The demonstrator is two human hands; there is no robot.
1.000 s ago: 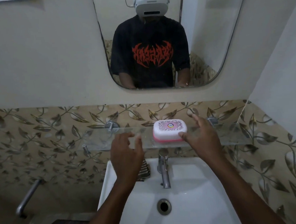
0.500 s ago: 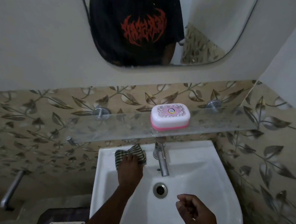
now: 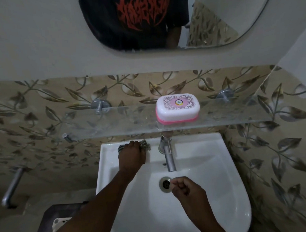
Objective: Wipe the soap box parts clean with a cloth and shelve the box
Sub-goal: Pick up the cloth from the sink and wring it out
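Observation:
The soap box (image 3: 177,108), white lid with a patterned top over a pink base, stands closed on the glass shelf (image 3: 124,124), right of its middle. My left hand (image 3: 132,156) lies on the back left rim of the white sink (image 3: 227,165), fingers closed over the striped cloth (image 3: 144,144), which shows only at its edges. My right hand (image 3: 187,189) hovers over the basin beside the drain (image 3: 165,184), curled into a loose fist with nothing in it. Both hands are well below the soap box and apart from it.
A steel tap (image 3: 167,154) rises at the back middle of the sink, under the shelf. A mirror (image 3: 161,19) hangs above. A metal pipe (image 3: 11,187) juts from the left wall. A dark stool with a pale basket (image 3: 60,221) sits low on the left.
Both hands have left the soap box on the shelf and dropped to the sink. The left hand has closed over the cloth on the rim; the right has curled shut above the drain.

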